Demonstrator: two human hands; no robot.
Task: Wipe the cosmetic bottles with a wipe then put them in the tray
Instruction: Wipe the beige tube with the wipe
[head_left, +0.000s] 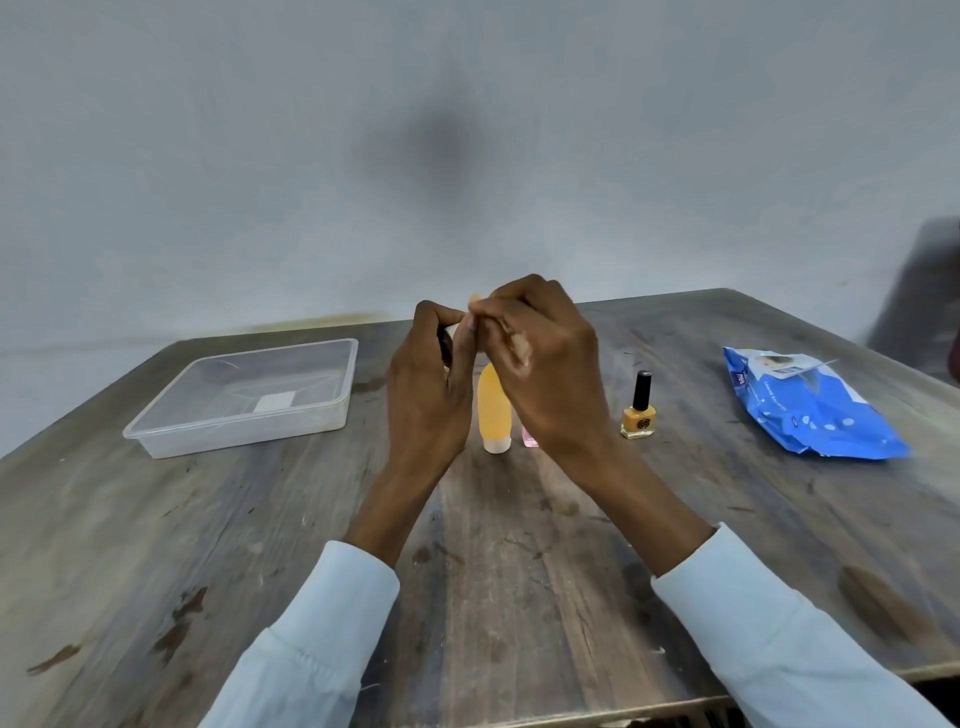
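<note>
Glass, small and slick, seems pinched by left hand (426, 384) and right hand (545, 364) above the table's (208, 545) middle; the cap should be gripped; the tray (156, 434) waits far-left

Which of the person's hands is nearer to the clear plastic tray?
The left hand is nearer. It is raised above the table just right of the tray. The right hand is farther right, touching the left hand, toward the nail polish bottle.
</note>
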